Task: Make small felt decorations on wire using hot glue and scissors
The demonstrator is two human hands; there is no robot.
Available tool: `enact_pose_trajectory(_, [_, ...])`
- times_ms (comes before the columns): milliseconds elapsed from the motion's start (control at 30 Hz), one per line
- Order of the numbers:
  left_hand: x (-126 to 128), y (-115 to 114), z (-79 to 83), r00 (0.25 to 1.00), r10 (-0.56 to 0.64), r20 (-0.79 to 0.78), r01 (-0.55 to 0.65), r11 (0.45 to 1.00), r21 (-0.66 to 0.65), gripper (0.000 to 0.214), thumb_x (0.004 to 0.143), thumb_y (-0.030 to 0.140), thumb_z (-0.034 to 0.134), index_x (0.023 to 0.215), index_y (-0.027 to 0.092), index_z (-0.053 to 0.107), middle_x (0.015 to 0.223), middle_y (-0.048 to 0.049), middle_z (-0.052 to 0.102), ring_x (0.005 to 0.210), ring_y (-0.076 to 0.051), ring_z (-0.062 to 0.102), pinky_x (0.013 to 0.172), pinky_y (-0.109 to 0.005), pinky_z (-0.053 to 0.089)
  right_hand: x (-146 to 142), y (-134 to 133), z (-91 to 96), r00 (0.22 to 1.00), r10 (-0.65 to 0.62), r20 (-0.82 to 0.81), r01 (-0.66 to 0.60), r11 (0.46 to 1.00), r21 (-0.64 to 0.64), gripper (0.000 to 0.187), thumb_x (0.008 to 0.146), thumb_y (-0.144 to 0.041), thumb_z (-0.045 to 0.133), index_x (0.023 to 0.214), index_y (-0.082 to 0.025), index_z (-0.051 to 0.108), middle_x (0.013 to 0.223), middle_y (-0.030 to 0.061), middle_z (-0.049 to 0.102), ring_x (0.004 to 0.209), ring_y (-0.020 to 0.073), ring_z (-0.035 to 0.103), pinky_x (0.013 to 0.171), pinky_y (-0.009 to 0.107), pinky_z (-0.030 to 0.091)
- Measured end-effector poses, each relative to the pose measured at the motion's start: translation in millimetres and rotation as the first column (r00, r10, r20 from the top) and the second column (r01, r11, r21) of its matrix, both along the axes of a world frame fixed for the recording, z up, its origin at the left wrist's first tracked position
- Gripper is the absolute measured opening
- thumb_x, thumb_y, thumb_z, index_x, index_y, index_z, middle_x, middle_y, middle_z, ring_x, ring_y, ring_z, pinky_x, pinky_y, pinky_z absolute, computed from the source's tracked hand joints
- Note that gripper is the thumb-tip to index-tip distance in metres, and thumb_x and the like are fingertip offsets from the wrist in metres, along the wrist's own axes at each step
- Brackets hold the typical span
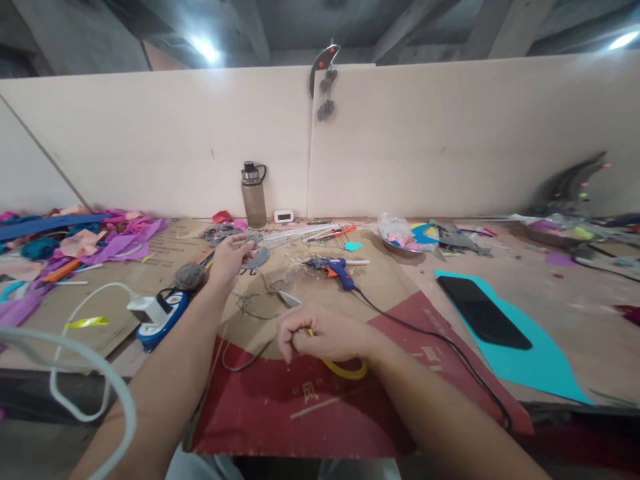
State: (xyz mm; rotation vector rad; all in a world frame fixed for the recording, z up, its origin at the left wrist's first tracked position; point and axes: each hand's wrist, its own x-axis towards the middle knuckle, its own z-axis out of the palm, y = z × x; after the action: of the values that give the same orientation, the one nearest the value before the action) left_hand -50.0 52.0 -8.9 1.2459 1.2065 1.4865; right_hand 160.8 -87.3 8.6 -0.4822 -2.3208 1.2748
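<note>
Cardboard [235,427] covers a workbench [505,270]: over its far left side, a grey piece [259,258] is pinched in the left hand [231,258], scissors [289,299] gripped nearer in the right hand [320,333]. Trimming seems the step; another cut calls for bringing blades to piece.

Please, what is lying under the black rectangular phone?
The black rectangular phone lies on a flat turquoise sheet with a curved edge; the area directly beneath is hidden.

The left hand [231,260] holds a grey piece [259,259], the right hand [323,333] yellow-handled scissors [354,371], above cardboard [260,420].
</note>
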Motion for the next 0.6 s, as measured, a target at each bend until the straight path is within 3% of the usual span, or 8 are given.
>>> enact_pose_trajectory(133, [-14,15,-15.5,0.981,0.097,-0.17,-0.097,0.995,0.011,0.033,0.065,0.026,0.071,0.092,0.012,0.059,0.063,-0.0006,0.064,0.046,-0.008,0.052,0.045,-0.019,0.036,-1,-10,6.1,0.998,0.017,0.064,-0.019,0.999,0.029,0.019,0.083,-0.02,0.053,0.096,-0.017,0.066,0.08,-0.0009,0.061,0.068,0.0085,0.051,0.065,0.02,0.041])
enact_pose_trajectory(267, [-21,23,-24.7,0.93,0.092,-0.355,-0.11,0.993,-0.03,0.029,0.064,0.024,0.07,0.09,0.012,0.064,0.061,-0.0003,0.063,0.045,-0.009,0.05,0.047,-0.021,0.034,-3,-15,7.6,0.99,0.02,0.137,-0.031,0.996,0.078,0.022,0.082,-0.028,0.06,0.101,-0.019,0.066,0.08,-0.0013,0.059,0.069,0.0082,0.051,0.064,0.018,0.04])
enact_pose_trajectory(433, [-28,25,-27.6,0.721,0.106,-0.685,-0.175,0.984,-0.032,0.028,0.068,0.025,0.066,0.093,0.013,0.071,0.058,-0.0013,0.061,0.048,-0.012,0.049,0.05,-0.024,0.033,-5,-14,4.2,0.977,0.016,0.212,-0.04,0.993,0.11,0.021,0.082,-0.028,0.06,0.101,-0.019,0.066,0.078,-0.0017,0.059,0.068,0.0079,0.051,0.061,0.017,0.039])
enact_pose_trajectory(600, [-34,24,-28.1,0.553,0.092,-0.828,-0.186,0.982,-0.015,0.029,0.07,0.033,0.066,0.09,0.015,0.073,0.068,-0.0061,0.066,0.062,-0.018,0.056,0.059,-0.026,0.037,-4,-11,3.4,0.977,0.007,0.212,-0.036,0.99,0.135,0.024,0.082,-0.029,0.061,0.103,-0.019,0.066,0.078,-0.0014,0.059,0.067,0.0078,0.05,0.061,0.017,0.039])
